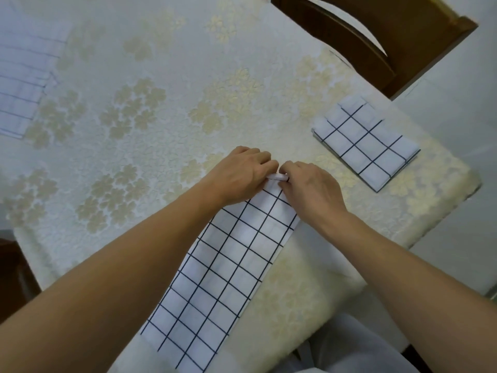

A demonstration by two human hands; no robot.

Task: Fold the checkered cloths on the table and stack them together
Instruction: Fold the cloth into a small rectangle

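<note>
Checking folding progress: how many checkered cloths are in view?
3. A long strip in front, far end held by the left hand and right hand; a folded cloth off to the right; an unfolded cloth far left, partly cut off. Layers may hide more.

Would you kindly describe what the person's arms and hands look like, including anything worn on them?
The left forearm and right forearm are bare to the frame edge, with no sleeves in view. The left hand and right hand wear no gloves, and no rings, watch or bracelet show on the visible sides.
</note>
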